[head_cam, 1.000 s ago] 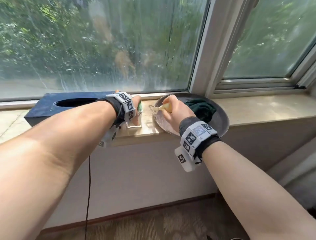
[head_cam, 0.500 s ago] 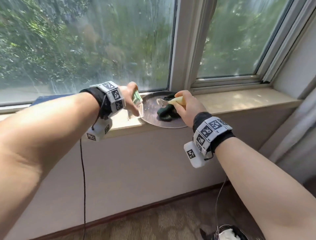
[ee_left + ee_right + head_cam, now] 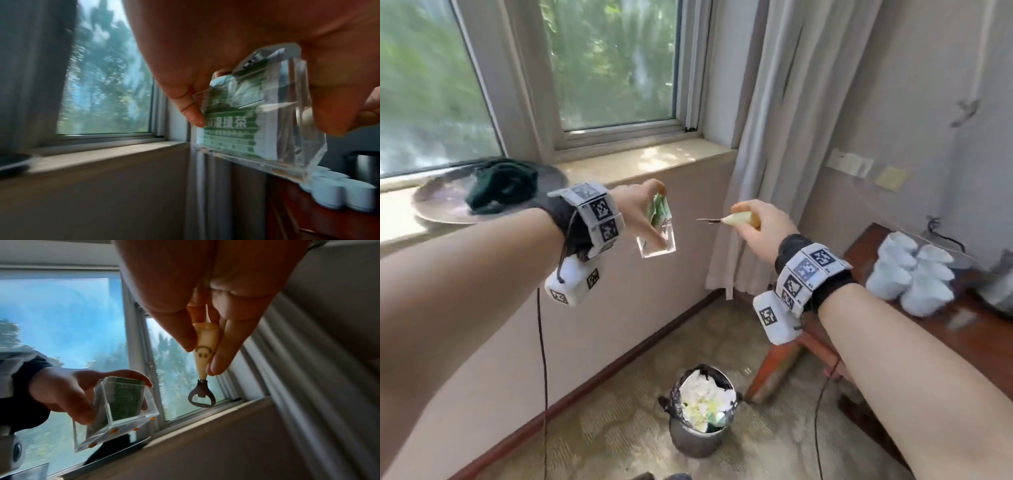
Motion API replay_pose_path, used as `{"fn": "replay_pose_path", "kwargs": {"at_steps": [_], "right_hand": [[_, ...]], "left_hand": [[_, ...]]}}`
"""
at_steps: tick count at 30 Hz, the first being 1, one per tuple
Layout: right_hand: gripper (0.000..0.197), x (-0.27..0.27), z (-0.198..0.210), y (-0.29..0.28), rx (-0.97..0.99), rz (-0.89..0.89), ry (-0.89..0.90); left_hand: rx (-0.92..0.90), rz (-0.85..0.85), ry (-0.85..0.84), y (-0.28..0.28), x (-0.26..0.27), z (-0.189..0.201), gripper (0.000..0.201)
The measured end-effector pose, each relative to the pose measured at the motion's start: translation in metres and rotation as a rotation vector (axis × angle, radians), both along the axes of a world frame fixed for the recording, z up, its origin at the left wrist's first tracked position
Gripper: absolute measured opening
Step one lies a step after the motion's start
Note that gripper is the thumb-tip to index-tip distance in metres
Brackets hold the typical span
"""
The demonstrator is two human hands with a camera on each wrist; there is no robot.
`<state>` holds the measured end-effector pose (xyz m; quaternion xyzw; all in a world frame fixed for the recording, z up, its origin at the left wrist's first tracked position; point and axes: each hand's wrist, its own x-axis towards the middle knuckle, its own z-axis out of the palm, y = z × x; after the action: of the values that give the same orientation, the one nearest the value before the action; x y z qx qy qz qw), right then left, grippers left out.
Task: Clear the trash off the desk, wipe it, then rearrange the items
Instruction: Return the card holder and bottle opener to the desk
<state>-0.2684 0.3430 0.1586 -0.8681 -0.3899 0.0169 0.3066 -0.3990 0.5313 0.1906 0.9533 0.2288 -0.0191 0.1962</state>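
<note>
My left hand (image 3: 650, 212) grips a clear acrylic box (image 3: 658, 241) with green tea packets (image 3: 659, 212) inside, held in the air away from the sill. The left wrist view shows the fingers curled round the acrylic box (image 3: 267, 123), its green packets (image 3: 230, 128) facing the camera. My right hand (image 3: 760, 224) grips a bottle opener (image 3: 732, 219) by its cream handle, metal end pointing left. Seen from the right wrist, the bottle opener (image 3: 202, 369) hangs between fingers and thumb, and the box (image 3: 117, 412) sits low on the left.
A round dark tray (image 3: 441, 205) with a dark green cloth (image 3: 503, 186) lies on the window sill (image 3: 654, 161). A bin (image 3: 698, 411) with white trash stands on the carpet below. A red-brown desk (image 3: 962, 329) at right carries white cups (image 3: 911, 277). A curtain (image 3: 774, 137) hangs in between.
The view swung right, from the sill toward the desk and bin. Both hands lifted off the sill, carrying the box and the opener to the right; the tray and cloth stay behind.
</note>
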Motion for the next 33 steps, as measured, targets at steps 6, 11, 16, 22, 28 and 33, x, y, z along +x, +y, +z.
{"fn": "replay_pose_path", "kwargs": {"at_steps": [6, 11, 16, 22, 28, 33], "right_hand": [[0.033, 0.052, -0.013, -0.151, -0.066, -0.269, 0.052], [0.035, 0.088, -0.026, -0.242, -0.092, -0.488, 0.130], [0.037, 0.128, -0.039, -0.306, -0.106, -0.627, 0.126], [0.034, 0.176, -0.046, -0.363, -0.072, -0.734, 0.137], [0.031, 0.228, -0.059, -0.423, -0.089, -0.760, 0.186], [0.035, 0.268, -0.069, -0.433, -0.189, -0.558, 0.258]], "left_hand": [[0.025, -0.269, 0.057, -0.123, 0.096, -0.022, 0.093], [0.084, -0.482, 0.071, -0.200, 0.165, -0.032, 0.092], [0.136, -0.632, 0.081, -0.253, 0.238, -0.048, 0.090], [0.174, -0.772, 0.105, -0.315, 0.318, -0.060, 0.090], [0.241, -0.859, 0.118, -0.380, 0.378, -0.075, 0.087], [0.233, -0.779, 0.137, -0.395, 0.406, -0.093, 0.087]]}}
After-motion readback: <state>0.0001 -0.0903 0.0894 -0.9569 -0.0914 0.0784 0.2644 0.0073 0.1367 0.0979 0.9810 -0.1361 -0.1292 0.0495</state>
